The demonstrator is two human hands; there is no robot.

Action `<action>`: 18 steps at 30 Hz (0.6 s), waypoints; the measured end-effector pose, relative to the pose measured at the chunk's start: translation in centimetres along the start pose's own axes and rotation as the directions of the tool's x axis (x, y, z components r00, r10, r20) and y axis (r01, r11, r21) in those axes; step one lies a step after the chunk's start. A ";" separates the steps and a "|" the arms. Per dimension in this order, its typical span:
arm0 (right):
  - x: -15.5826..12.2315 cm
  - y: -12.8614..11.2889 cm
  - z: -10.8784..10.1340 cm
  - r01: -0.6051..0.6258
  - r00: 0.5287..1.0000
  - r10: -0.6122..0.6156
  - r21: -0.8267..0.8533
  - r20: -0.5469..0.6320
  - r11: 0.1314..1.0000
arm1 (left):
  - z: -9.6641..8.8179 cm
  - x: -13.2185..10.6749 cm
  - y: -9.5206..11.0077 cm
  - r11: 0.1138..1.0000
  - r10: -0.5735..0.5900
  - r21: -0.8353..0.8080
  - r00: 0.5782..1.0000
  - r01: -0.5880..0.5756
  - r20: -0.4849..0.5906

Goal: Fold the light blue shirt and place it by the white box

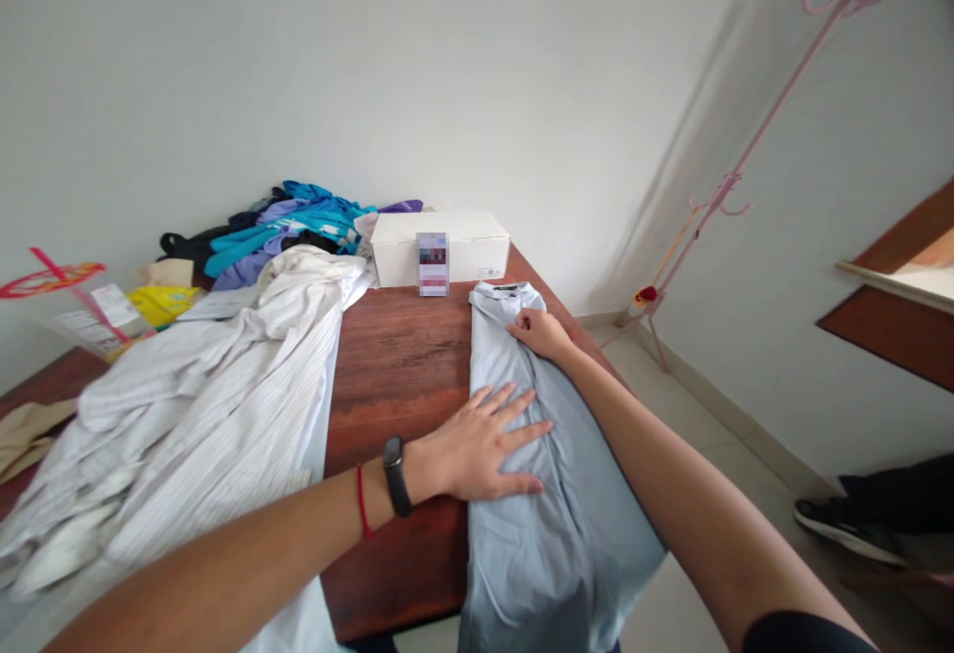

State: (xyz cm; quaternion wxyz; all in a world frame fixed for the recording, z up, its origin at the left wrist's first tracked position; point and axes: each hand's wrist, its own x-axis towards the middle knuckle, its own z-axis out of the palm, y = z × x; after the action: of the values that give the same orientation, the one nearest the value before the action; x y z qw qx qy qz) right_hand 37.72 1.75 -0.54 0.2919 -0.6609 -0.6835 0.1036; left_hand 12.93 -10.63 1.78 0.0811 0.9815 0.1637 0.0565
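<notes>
Striped cloth (216,395): is lying left of the white box (473,257) and nearer than it; its loose folds could be catching on the left arm (245,546) if that arm sweeps sideways.
Left hand (484,446): is resting palm down, nearer than the white box, fingers spreading wide over the grey-blue garment (514,559); uneven pressure could be setting creases.
Garment: is stretching nearer from just in front of the white box, its lower part hanging past the edge of the table (406,335); that weight could be dragging it off.
Right hand (543,332): is resting right of the white box and nearer, at the garment's far end, fingers curled; I cannot tell whether they are gripping cloth. A hard tug could be skewing the layers.
</notes>
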 end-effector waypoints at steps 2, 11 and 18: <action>0.0 -0.1 -0.1 -0.004 1.000 0.004 -0.006 0.004 1.000 | 0.1 0.0 0.0 1.000 0.002 -0.010 1.000 -0.002 0.000; -0.1 -0.3 -0.2 -0.011 1.000 0.011 0.002 0.017 1.000 | 0.4 0.0 -0.3 0.999 0.007 -0.035 1.000 -0.007 0.000; -0.1 -0.4 -0.3 -0.025 0.999 0.025 0.006 0.021 1.000 | 0.4 0.1 -0.4 0.999 0.010 -0.045 1.000 -0.009 0.004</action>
State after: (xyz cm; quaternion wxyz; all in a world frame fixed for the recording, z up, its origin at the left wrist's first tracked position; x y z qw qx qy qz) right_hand 37.52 1.55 -0.07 0.2857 -0.6672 -0.6780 0.1163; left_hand 12.98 -10.31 1.31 0.1034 0.9804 0.1575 0.0583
